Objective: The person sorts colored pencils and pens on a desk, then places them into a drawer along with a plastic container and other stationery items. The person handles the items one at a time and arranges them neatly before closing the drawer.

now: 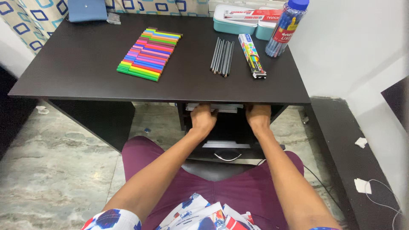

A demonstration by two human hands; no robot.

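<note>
Down under the desk's front edge [170, 97], we had both hands in the open drawer [226, 147]. Our left hand [203, 119] reached onto the pale papers [213, 107] inside; our right hand [258, 117] sat just beside. Fingertips went under the edge, so grip we couldn't tell. Up top, felt pens [147, 53], pencils [222, 56] and a pencil box [252, 55] lay well apart, bare wood between them.

Bright, even light; soft sheen on dark desk [85, 64]; deep shadow beneath; sharp overall, slight wide-angle stretch at edges
</note>
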